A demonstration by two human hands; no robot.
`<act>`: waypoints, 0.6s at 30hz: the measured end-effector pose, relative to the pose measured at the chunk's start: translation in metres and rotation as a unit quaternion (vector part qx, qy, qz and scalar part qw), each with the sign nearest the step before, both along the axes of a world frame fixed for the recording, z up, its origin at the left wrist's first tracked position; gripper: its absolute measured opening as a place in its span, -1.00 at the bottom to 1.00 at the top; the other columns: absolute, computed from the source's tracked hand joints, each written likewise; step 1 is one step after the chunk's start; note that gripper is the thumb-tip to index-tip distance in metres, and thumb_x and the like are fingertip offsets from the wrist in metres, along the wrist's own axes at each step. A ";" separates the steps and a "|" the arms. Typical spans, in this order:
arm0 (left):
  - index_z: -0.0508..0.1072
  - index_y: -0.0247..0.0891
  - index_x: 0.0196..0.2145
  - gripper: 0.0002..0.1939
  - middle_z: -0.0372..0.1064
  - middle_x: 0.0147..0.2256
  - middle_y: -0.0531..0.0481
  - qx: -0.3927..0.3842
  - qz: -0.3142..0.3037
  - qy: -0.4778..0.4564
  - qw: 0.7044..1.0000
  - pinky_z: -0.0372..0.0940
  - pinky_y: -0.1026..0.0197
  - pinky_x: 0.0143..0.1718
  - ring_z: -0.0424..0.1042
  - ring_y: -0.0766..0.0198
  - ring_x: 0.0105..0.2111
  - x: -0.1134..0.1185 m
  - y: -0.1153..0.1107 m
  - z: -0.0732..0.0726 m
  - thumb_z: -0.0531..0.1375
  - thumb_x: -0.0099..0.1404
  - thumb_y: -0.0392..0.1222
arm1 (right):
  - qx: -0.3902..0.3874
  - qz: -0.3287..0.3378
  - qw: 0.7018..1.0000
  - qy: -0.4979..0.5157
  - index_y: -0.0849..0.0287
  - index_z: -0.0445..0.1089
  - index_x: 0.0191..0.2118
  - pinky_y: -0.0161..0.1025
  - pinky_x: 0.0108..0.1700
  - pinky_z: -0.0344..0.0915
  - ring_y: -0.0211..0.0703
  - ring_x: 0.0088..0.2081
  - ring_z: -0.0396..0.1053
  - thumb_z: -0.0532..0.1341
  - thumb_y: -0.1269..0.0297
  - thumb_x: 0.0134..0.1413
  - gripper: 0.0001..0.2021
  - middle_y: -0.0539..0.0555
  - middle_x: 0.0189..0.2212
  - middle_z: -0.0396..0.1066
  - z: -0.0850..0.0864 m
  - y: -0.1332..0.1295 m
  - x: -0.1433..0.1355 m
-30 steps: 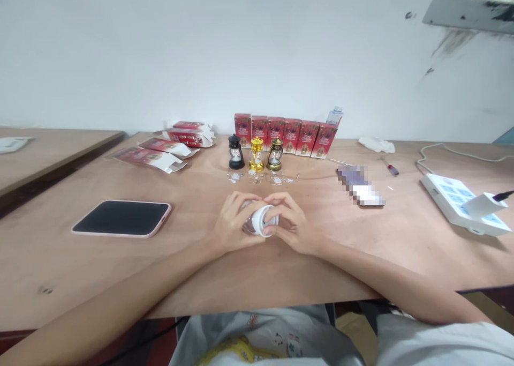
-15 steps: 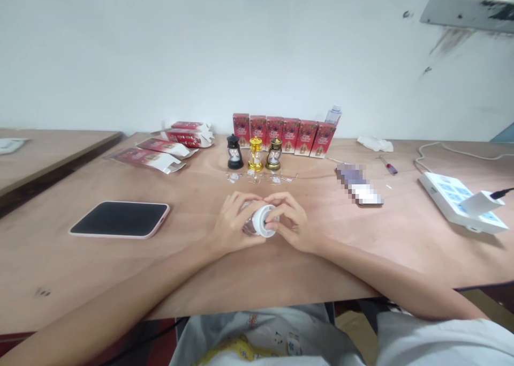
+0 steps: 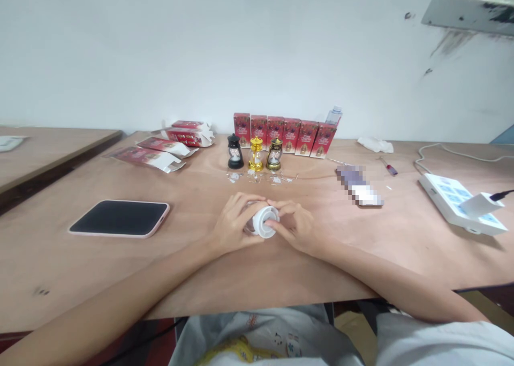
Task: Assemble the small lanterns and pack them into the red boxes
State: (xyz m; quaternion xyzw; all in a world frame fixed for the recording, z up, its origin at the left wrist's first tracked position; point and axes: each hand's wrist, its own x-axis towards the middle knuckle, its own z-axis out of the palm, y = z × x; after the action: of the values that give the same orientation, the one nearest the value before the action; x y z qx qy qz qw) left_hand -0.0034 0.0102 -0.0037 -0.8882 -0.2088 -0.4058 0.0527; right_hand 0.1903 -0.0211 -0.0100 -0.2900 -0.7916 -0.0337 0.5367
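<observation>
A white, clear-sided lantern (image 3: 265, 222) is held just above the table in front of me, its round white base turned toward me. My left hand (image 3: 233, 224) is wrapped round its clear body from the left. My right hand (image 3: 297, 226) grips the base from the right, the thumb pressed on its middle and the fingers on its far rim. Behind stand a black lantern (image 3: 235, 154), a gold lantern (image 3: 256, 156) and a bronze lantern (image 3: 274, 156), with small clear plastic bits (image 3: 277, 179) in front of them.
Upright red boxes (image 3: 275, 130) line the wall, a bottle (image 3: 334, 115) behind them. Flattened red boxes (image 3: 140, 156) lie back left. A phone (image 3: 120, 218) lies left, another phone (image 3: 359, 185) right. A white power strip (image 3: 458, 200), tissue (image 3: 375, 144) and small screwdriver (image 3: 390, 168) are at right.
My right fingers have shifted from a pinch at the middle of the white base to its far rim, leaving the thumb on the middle. My left hand has hardly moved.
</observation>
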 end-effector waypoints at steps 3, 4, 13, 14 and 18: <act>0.32 -0.22 -0.01 -0.55 0.36 -0.10 -0.18 -0.017 -0.004 -0.013 1.000 0.29 0.07 -0.13 0.37 0.10 -0.14 0.001 -0.001 0.001 0.26 0.15 -0.09 | 0.010 0.006 1.000 -0.008 0.13 0.26 -0.22 -0.24 -0.18 0.47 -0.14 -0.16 0.52 0.26 0.30 0.10 -0.83 0.14 -0.28 0.53 0.003 0.001 0.001; 0.32 -0.21 -0.01 -0.56 0.36 -0.10 -0.17 -0.023 -0.002 -0.017 1.000 0.29 0.07 -0.13 0.37 0.11 -0.14 0.001 -0.001 0.001 0.26 0.15 -0.10 | 0.019 0.008 1.000 -0.020 0.14 0.27 -0.20 -0.23 -0.17 0.48 -0.13 -0.14 0.51 0.26 0.31 0.10 -0.83 0.17 -0.24 0.53 0.005 0.001 0.002; 0.29 -0.25 0.02 -0.51 0.35 -0.09 -0.19 0.001 0.017 -0.012 1.000 0.27 0.07 -0.18 0.35 0.09 -0.16 -0.002 0.005 0.001 0.26 0.14 -0.13 | 0.185 0.008 0.970 -0.157 0.21 0.42 -0.23 -0.16 -0.08 0.53 -0.08 -0.06 0.48 0.20 0.48 0.13 -0.90 0.21 -0.15 0.53 0.014 0.011 0.012; 0.29 -0.25 0.02 -0.51 0.35 -0.09 -0.19 0.002 0.017 -0.012 1.000 0.27 0.07 -0.18 0.35 0.09 -0.16 -0.002 0.005 0.002 0.25 0.14 -0.14 | 0.195 0.007 0.967 -0.167 0.22 0.42 -0.23 -0.16 -0.07 0.52 -0.08 -0.04 0.47 0.19 0.49 0.13 -0.89 0.22 -0.14 0.53 0.013 0.012 0.014; 0.29 -0.25 0.03 -0.53 0.36 -0.10 -0.18 0.009 0.015 -0.007 1.000 0.28 0.07 -0.18 0.34 0.10 -0.17 -0.002 0.005 0.003 0.23 0.16 -0.16 | 0.215 0.017 0.953 -0.215 0.24 0.42 -0.14 -0.12 0.01 0.49 -0.01 0.09 0.36 0.18 0.51 0.14 -0.82 0.22 -0.07 0.49 0.011 0.013 0.020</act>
State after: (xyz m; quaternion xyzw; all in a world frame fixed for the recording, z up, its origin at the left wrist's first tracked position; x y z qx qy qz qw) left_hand -0.0050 0.0148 -0.0008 -0.8818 -0.2188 -0.4127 0.0652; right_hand 0.2106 -0.0077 0.0009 -0.1404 -0.8670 -0.2554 0.4041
